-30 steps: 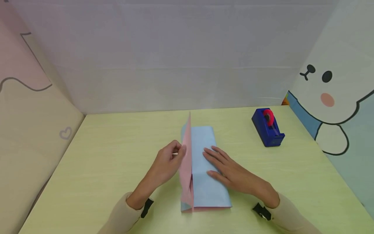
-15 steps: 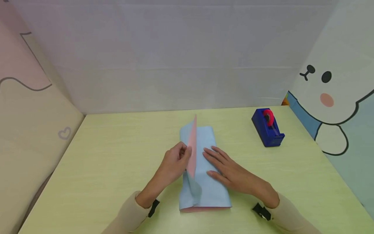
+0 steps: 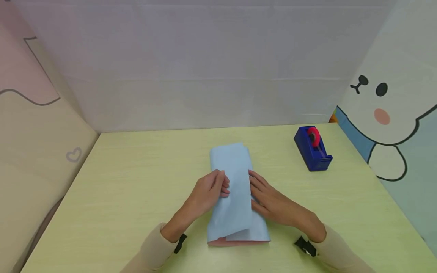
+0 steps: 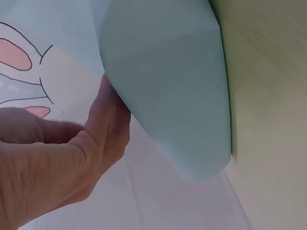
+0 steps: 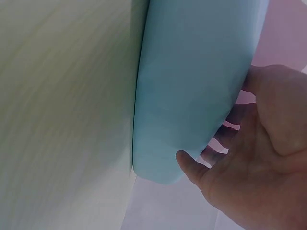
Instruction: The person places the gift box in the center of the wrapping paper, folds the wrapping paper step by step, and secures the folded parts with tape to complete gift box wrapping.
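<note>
A sheet of paper [image 3: 235, 212], light blue on one side and pink on the other, lies folded lengthwise on the table. Its left flap is folded over toward the right, and a pink strip shows at the near edge. My left hand [image 3: 209, 189] touches the flap from above with its fingertips, fingers slightly bent; the left wrist view has these fingers [image 4: 112, 112] against the blue surface. On the right side of the paper rests my right hand [image 3: 274, 201], fingers extended, their tips partly hidden by the flap's edge. In the right wrist view its fingers are spread beside the paper [image 5: 192, 86].
A dark blue tape dispenser [image 3: 312, 151] with a red-cored roll stands at the back right of the pale yellow-green table [image 3: 136, 170]. Behind it rises a plain white backdrop [image 3: 211, 68]; printed cartoon panels flank both sides.
The paper's left flap, upright with pink showing a second ago, has come over to the right, blue side up. My left hand has moved slightly right with it; the right hand has stayed in place.
</note>
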`<state>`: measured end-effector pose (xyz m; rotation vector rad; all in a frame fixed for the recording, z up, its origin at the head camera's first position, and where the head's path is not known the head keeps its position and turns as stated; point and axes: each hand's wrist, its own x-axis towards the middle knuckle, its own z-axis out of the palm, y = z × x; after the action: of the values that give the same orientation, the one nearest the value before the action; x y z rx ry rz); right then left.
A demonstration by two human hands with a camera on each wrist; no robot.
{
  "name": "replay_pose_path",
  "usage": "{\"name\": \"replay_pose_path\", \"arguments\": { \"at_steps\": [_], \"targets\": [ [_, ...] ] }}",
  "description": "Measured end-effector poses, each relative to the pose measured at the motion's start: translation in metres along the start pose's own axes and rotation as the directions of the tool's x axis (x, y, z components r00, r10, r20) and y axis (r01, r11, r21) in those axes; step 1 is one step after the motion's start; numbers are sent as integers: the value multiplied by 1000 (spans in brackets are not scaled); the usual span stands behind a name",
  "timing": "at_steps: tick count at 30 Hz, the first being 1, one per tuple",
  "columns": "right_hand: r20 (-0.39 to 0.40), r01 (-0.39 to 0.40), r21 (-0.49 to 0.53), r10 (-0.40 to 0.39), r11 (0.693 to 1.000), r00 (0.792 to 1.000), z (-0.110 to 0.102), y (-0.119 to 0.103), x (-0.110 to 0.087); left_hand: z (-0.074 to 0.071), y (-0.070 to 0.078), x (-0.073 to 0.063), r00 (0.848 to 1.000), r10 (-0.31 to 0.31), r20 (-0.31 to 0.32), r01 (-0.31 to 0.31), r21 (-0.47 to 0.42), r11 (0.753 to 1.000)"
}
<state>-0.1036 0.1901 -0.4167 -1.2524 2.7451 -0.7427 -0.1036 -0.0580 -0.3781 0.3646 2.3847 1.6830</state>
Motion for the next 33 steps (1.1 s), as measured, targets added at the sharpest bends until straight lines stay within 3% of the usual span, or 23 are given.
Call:
{"name": "replay_pose_path", "arguments": {
  "at_steps": [2,4,9,14,17,21,25,28,30,33],
  "targets": [
    [-2,9,0,-9,1000,1000,1,1,0,-2,-2,-2,997,62,38,-65,87,994],
    [-3,16,1,-16,1000,1000,1,2,0,-3,-5,-4,987,139,80,-151,182,972],
    [-13,36,9,-36,999,999,1,2,-1,-4,-12,-6,939,308,149,-342,365,866],
    [-14,44,19,-44,999,999,0,2,0,-5,-16,-6,913,360,194,-409,475,779],
    [0,21,55,-21,998,1000,-1,1,0,-8,-18,-7,908,359,214,-418,490,765],
    [5,-48,185,48,981,999,-5,-2,1,-11,-20,-6,898,373,235,-441,494,750],
    [-3,-166,360,179,918,984,-9,-7,3,-13,-19,-6,890,386,243,-457,491,742],
    [-23,-218,431,252,876,967,-10,-9,5,-14,-19,-6,886,394,243,-463,482,744],
    [-31,-235,434,276,870,961,-11,-10,5,-14,-20,-6,883,403,241,-469,474,745],
    [-56,-222,403,265,888,963,-11,-9,7,-15,-20,-6,882,403,243,-471,471,746]
  ]
}}
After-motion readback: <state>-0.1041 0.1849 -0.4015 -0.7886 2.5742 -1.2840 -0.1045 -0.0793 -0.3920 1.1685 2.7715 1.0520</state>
